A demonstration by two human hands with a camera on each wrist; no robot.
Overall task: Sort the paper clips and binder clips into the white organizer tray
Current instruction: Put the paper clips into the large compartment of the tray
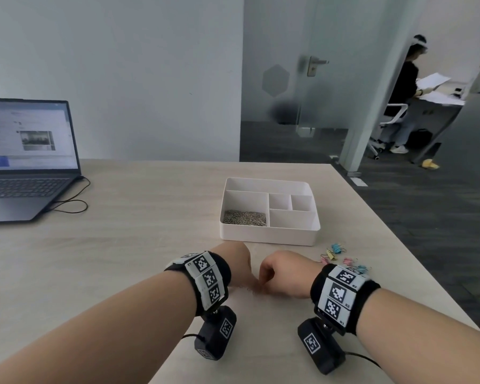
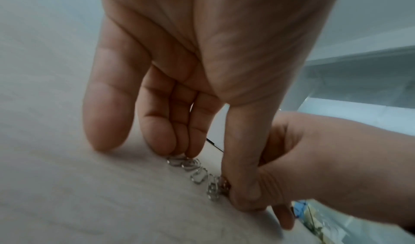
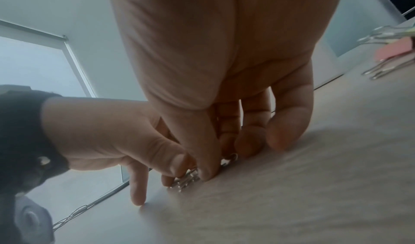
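Hands (image 1: 257, 270) meet on table (image 1: 122, 245), fingertips pinching loose paper clips (image 2: 197, 175).

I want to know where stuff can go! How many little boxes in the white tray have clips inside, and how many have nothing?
White tray compartments holding paper clips: 1
Compartments showing nothing inside: 4
Total: 5

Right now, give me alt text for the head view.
Both hands, left hand and right hand, gather loose paper clips on the table before the white organizer tray, which already holds paper clips; pastel binder clips lie right.
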